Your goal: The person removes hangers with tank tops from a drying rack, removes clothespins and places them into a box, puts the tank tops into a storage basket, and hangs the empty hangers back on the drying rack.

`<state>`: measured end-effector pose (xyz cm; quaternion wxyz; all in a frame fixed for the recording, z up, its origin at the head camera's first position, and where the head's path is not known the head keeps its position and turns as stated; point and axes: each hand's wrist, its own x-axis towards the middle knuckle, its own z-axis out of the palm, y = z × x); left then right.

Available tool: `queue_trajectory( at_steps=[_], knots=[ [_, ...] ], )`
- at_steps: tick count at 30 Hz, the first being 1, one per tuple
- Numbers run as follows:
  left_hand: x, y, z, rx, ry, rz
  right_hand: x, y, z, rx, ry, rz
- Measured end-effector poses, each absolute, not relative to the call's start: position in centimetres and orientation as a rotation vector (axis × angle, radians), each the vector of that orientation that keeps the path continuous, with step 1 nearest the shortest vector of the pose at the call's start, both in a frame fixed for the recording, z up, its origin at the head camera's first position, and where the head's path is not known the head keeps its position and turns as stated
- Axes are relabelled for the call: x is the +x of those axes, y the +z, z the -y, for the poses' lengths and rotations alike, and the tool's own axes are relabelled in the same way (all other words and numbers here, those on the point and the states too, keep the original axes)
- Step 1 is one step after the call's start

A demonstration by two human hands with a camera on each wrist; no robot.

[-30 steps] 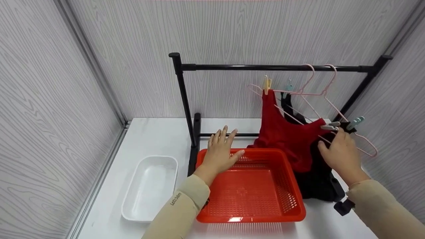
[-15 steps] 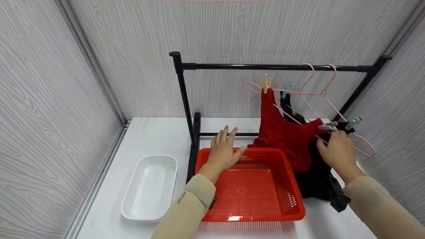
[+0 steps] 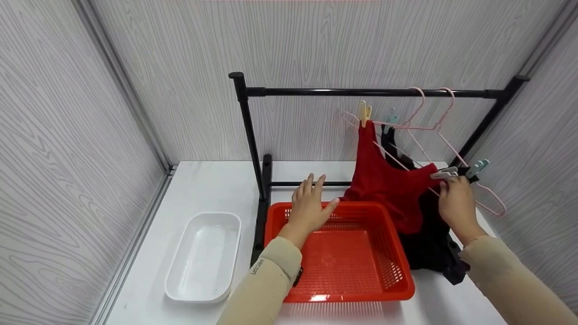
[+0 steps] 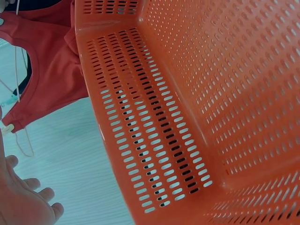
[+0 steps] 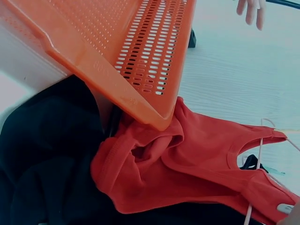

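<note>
Swirly grey walls (image 3: 180, 54) stand behind the red tank top (image 3: 384, 180) on its pink hanger (image 3: 423, 97). The left hand (image 3: 310, 208) is spread loose; I can't tell if the right hand (image 3: 458, 202), at the grey clothespin (image 3: 445, 173), pinches. Steady the strap (image 3: 426, 172) gently, I'd say.
</note>
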<state>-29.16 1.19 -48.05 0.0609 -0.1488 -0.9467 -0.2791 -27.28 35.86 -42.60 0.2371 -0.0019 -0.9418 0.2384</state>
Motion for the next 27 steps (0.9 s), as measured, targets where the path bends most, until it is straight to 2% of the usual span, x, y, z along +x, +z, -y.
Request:
queue_trajectory(
  at_steps=[18, 27],
  knots=[
    [-29.1, -48.0, -1.9, -0.401, -1.079, 2.815, -26.5, -41.5, -35.6, -0.082, 0.744, 2.541],
    [-29.7, -47.8, -2.5, -0.296, -1.288, 2.805, -26.0, -41.7, -35.5, 0.06, 0.73, 2.426]
  ],
)
